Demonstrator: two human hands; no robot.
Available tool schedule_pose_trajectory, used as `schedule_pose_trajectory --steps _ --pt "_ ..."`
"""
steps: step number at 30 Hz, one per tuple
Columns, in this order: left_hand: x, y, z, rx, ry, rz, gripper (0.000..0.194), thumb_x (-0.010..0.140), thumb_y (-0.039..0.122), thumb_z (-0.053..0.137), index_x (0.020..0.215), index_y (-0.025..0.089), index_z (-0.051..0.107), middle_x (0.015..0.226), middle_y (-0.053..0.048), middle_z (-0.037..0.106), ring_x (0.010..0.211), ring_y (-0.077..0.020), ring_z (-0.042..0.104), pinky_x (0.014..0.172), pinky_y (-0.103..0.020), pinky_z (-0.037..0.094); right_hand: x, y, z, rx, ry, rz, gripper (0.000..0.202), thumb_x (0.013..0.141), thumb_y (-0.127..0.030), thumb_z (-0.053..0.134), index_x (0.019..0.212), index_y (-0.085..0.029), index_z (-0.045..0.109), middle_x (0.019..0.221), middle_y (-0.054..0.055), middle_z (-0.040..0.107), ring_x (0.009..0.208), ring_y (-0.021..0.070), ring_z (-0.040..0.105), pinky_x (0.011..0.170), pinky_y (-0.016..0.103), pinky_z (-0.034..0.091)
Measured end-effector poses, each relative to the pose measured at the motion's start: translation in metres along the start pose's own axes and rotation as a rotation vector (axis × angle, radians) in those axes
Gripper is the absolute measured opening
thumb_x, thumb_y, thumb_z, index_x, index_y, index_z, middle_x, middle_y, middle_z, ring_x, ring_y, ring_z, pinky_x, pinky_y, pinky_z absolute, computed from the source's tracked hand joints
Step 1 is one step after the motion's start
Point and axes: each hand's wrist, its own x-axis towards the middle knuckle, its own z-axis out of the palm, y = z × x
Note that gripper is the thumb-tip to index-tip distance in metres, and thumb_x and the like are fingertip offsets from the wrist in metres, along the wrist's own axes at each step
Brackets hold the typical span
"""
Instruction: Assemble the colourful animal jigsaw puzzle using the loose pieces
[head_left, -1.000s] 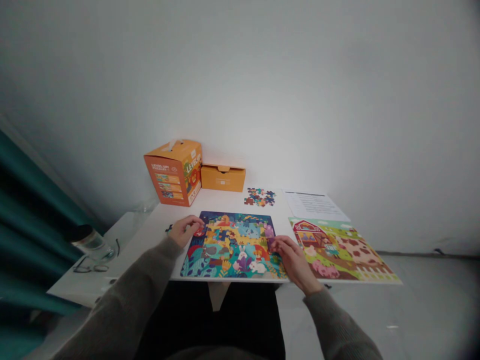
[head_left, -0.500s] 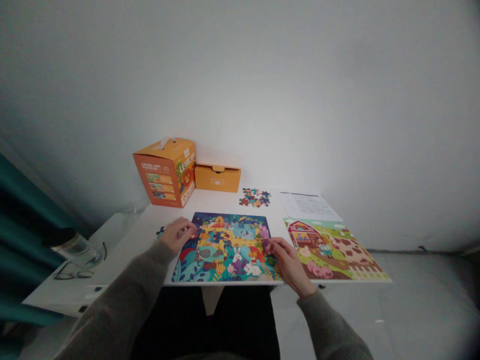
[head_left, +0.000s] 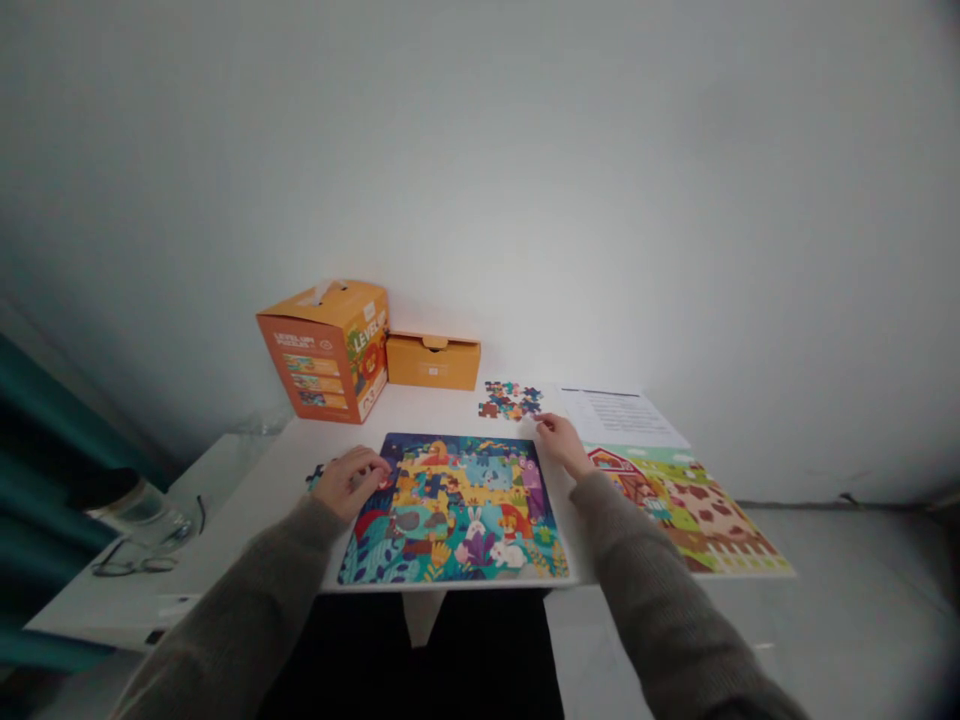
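Blue-edged puzzle board [head_left: 450,555]: left hand [head_left: 346,482] half-curled at left edge; right hand [head_left: 561,443] bunched off far-right corner, near loose pieces [head_left: 513,409] beyond; can't tell grips. Probably best: edge-pinch single piece.

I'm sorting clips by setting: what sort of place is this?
An indoor room, perhaps in a home: a white table with a jigsaw puzzle on it stands by a plain wall, and a teal curtain hangs at the left.

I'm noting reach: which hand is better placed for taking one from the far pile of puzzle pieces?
Likely the right hand: it's beside the far pile, while the left hand is at the left edge of the puzzle board.
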Motion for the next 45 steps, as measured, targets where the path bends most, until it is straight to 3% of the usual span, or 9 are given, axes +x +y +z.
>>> schedule_pose_trajectory --steps 6,13,23,27,29,36,39,42,45 --pt "0.001 0.001 -0.001 0.001 -0.023 -0.006 0.024 0.092 0.029 0.049 0.080 0.018 0.067 0.078 -0.004 0.067 0.075 -0.0173 0.061 0.067 -0.028 0.046 0.050 0.022 0.005 -0.154 0.002 -0.023 0.046 0.086 -0.018 0.059 0.131 -0.012 0.060 0.130 0.016 0.062 0.121 0.0250 0.055 0.106 0.033 0.038" --pt "0.000 0.000 -0.001 -0.013 -0.046 -0.005 0.023 0.091 0.029 0.049 0.080 0.019 0.066 0.077 -0.004 0.068 0.075 -0.0182 0.060 0.068 -0.030 0.046 0.074 0.023 0.013 -0.222 -0.087 0.013 0.057 0.081 -0.024 0.070 0.135 -0.014 0.058 0.122 0.017 0.063 0.108 0.0254 0.062 0.094 0.031 0.044" --pt "-0.001 -0.007 0.002 -0.009 -0.058 0.009 0.022 0.092 0.029 0.051 0.082 0.018 0.068 0.077 -0.004 0.068 0.072 -0.0174 0.060 0.066 -0.028 0.046 0.066 0.026 0.004 -0.102 -0.039 0.098 0.041 0.074 -0.028 0.075 0.111 -0.013 0.069 0.105 0.014 0.070 0.092 0.0218 0.065 0.078 0.027 0.046" --pt "-0.001 -0.005 0.002 -0.011 -0.052 -0.005 0.024 0.092 0.029 0.050 0.082 0.018 0.068 0.078 -0.004 0.068 0.073 -0.0171 0.061 0.067 -0.028 0.046 0.063 0.025 -0.004 0.017 -0.006 0.159 0.018 0.078 -0.031 0.071 0.078 -0.013 0.068 0.075 0.009 0.069 0.073 0.0183 0.062 0.066 0.026 0.043" --pt "-0.001 -0.004 0.002 -0.013 -0.047 -0.017 0.024 0.092 0.030 0.050 0.081 0.018 0.068 0.078 -0.004 0.068 0.072 -0.0169 0.061 0.066 -0.028 0.046 0.060 0.021 -0.009 0.102 -0.001 0.181 0.028 0.082 -0.037 0.066 0.064 -0.015 0.063 0.059 0.006 0.062 0.061 0.0154 0.058 0.059 0.025 0.041" --pt "0.007 0.002 0.010 -0.103 -0.044 -0.157 0.024 0.090 0.036 0.053 0.086 0.019 0.068 0.075 -0.003 0.070 0.070 -0.0177 0.064 0.068 -0.029 0.050 0.016 -0.026 -0.021 0.490 -0.058 0.099 0.045 0.085 -0.060 0.053 0.064 -0.021 0.052 0.049 -0.005 0.043 0.045 0.0106 0.040 0.048 0.025 0.039" --pt "0.023 0.029 0.018 -0.244 -0.102 -0.179 0.022 0.091 0.037 0.054 0.095 0.019 0.066 0.076 -0.002 0.069 0.072 -0.0173 0.064 0.071 -0.030 0.051 -0.021 -0.061 -0.021 0.630 -0.149 0.000 0.044 0.082 -0.062 0.060 0.069 -0.021 0.052 0.055 -0.005 0.047 0.049 0.0103 0.045 0.050 0.024 0.041" --pt "0.043 0.069 0.029 -0.466 -0.152 -0.155 0.026 0.092 0.037 0.055 0.108 0.018 0.060 0.077 -0.003 0.067 0.075 -0.0165 0.064 0.072 -0.029 0.051 -0.059 -0.097 -0.023 0.889 -0.321 -0.094 0.037 0.082 -0.057 0.066 0.079 -0.022 0.055 0.060 -0.005 0.053 0.048 0.0097 0.043 0.047 0.023 0.034" --pt "0.060 0.100 0.040 -0.589 -0.176 -0.099 0.029 0.092 0.036 0.057 0.116 0.019 0.056 0.079 -0.002 0.065 0.077 -0.0157 0.063 0.072 -0.028 0.049 -0.088 -0.122 -0.028 0.951 -0.359 -0.135 0.031 0.087 -0.052 0.065 0.087 -0.022 0.057 0.061 -0.006 0.056 0.049 0.0094 0.044 0.049 0.023 0.034"
